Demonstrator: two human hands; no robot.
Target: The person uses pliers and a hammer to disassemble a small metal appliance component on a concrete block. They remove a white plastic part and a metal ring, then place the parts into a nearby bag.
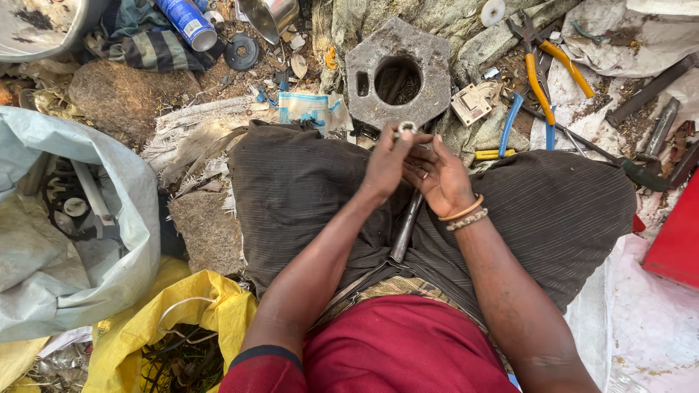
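My left hand point(386, 161) pinches a small metal ring point(405, 129) between its fingertips, just in front of a hexagonal grey metal block point(397, 44) with a round hole. My right hand point(443, 178) lies palm up beside it, fingers touching the left hand, with an orange and a beaded bracelet on the wrist. A dark metal rod point(405, 229) rests on my lap between my knees, under both hands. I sit on the ground in dark striped trousers and a red shirt.
Orange-handled pliers point(542, 69), blue-handled pliers point(510, 124), a small beige switch plate point(470, 104) and a hammer point(641, 173) lie at the right. A blue spray can point(187, 22) is at the top left. A grey sack point(73, 233) and yellow bag point(175, 320) sit at the left.
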